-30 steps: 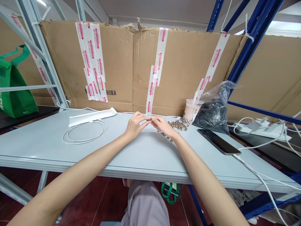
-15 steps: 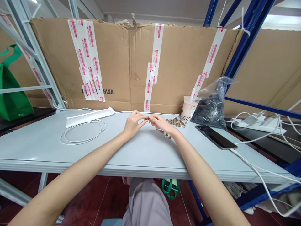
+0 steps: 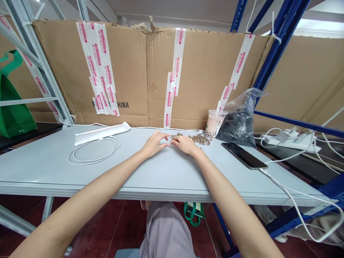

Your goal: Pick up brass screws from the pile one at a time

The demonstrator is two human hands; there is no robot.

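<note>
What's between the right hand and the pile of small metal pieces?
Nothing visible. The right hand rests just short of the pile of small metal pieces; only a few stray pieces lie near it.

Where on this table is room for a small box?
Free: in front of the left hand and right hand, and between the cable coil and left hand. Crowded: back right: brass parts, bubble tea cup, plastic bag, phone.

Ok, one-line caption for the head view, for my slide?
Left hand and right hand rest on a pale grey table beside scattered small brass-coloured parts near a bubble tea cup.
</note>
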